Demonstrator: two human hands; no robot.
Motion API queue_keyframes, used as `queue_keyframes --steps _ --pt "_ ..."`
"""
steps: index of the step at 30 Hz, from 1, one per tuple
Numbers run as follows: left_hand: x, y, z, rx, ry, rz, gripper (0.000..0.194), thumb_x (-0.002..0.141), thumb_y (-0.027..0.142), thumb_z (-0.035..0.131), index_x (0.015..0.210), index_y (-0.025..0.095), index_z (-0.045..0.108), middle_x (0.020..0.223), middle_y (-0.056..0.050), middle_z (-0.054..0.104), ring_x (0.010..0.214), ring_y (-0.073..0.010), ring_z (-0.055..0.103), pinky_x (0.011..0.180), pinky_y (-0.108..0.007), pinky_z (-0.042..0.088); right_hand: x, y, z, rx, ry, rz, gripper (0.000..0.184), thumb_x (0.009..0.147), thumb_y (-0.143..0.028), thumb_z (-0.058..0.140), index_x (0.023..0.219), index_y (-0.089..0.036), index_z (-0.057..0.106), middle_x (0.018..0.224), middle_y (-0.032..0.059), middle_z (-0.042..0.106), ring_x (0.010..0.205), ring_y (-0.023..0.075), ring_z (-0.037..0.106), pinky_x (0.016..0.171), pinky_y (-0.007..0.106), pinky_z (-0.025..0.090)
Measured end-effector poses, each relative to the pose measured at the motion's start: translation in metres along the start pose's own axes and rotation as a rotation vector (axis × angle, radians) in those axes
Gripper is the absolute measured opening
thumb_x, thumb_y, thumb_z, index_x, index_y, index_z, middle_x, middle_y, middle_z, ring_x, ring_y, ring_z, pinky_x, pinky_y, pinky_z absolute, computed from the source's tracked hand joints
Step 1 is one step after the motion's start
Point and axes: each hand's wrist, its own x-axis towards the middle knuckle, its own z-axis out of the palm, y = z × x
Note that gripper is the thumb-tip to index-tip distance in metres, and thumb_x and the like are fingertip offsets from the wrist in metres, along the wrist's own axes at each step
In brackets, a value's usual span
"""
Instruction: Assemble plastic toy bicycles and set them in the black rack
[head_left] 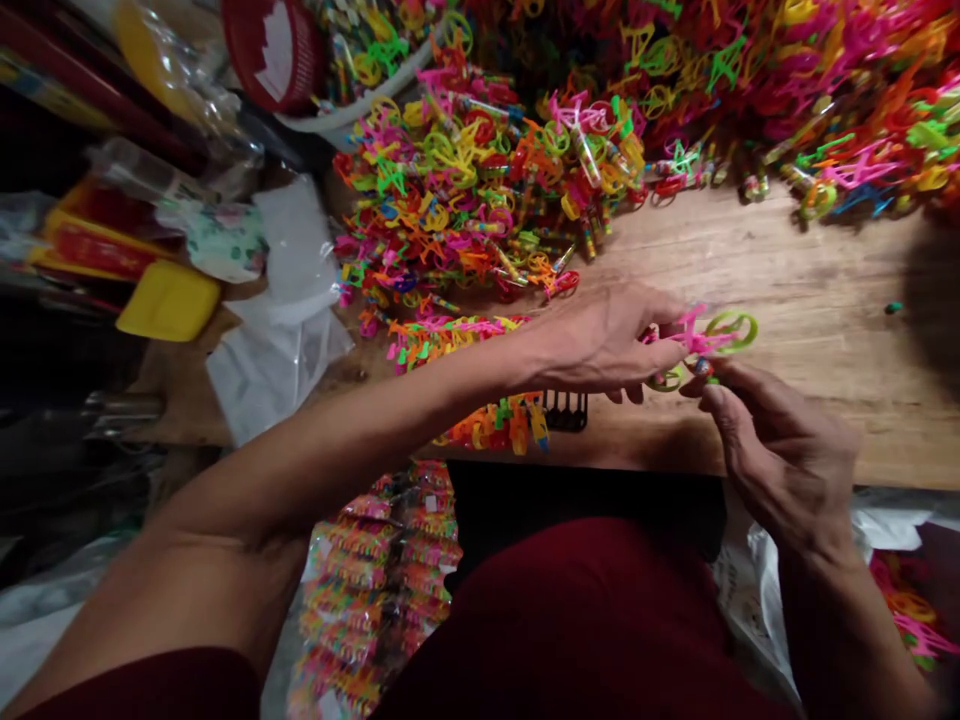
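Note:
My left hand [607,335] reaches across the wooden table [810,290] and pinches a small toy made of a pink plastic frame [694,335] with a green ring [731,328]. My right hand [772,455] meets it from below, fingertips closed on the same toy near a second green ring [666,380]. Both hands hover just above the table's front edge. A neat row of assembled colourful pieces [450,335] lies under my left forearm, and another bunch [502,425] sits by the edge.
A big heap of bright plastic toy parts [487,190] covers the table's back and spreads right [825,90]. Clear plastic bags [277,350], a yellow box [169,300] and a white bowl [360,105] crowd the left. Packed strips [375,590] lie below.

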Motion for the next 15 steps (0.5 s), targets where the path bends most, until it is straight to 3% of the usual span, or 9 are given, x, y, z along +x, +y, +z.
queue_keyframes --steps 5,9,12,15 --pt "-0.018 0.001 -0.007 0.259 0.023 0.111 0.011 0.083 0.023 0.071 0.079 0.013 0.07 0.07 0.0 0.065 0.068 -0.0111 0.064 0.066 -0.02 0.047 0.004 -0.013 -0.003 0.166 -0.183 0.071 0.018 0.094 -0.04 0.071 0.1 -0.027 0.081 0.096 0.0031 0.081 0.09 0.022 0.077 0.082 0.036 0.063" --pt "-0.024 0.002 -0.007 0.574 0.145 0.213 0.015 0.088 0.022 0.065 0.078 0.012 0.071 0.073 -0.003 0.064 0.08 -0.017 0.064 0.076 -0.027 0.044 0.007 -0.018 0.002 0.255 -0.108 0.124 0.024 0.081 -0.044 0.084 0.099 -0.029 0.082 0.095 0.002 0.082 0.088 0.0229 0.077 0.08 0.039 0.064" --pt "-0.024 0.003 -0.008 0.729 0.087 0.287 0.019 0.093 0.022 0.061 0.084 0.011 0.073 0.08 -0.005 0.067 0.09 -0.0196 0.066 0.083 -0.029 0.044 0.006 -0.02 0.006 0.318 -0.115 0.153 0.025 0.077 -0.045 0.087 0.096 -0.028 0.083 0.094 0.0017 0.082 0.083 0.0208 0.076 0.073 0.036 0.063" --pt "-0.029 0.002 -0.014 0.788 0.003 0.322 0.02 0.094 0.022 0.061 0.092 0.009 0.075 0.087 -0.006 0.072 0.094 -0.0201 0.069 0.088 -0.028 0.046 0.002 -0.021 0.01 0.241 -0.176 0.071 0.021 0.083 -0.042 0.082 0.097 -0.027 0.082 0.086 0.0011 0.08 0.07 0.0176 0.071 0.061 0.031 0.058"
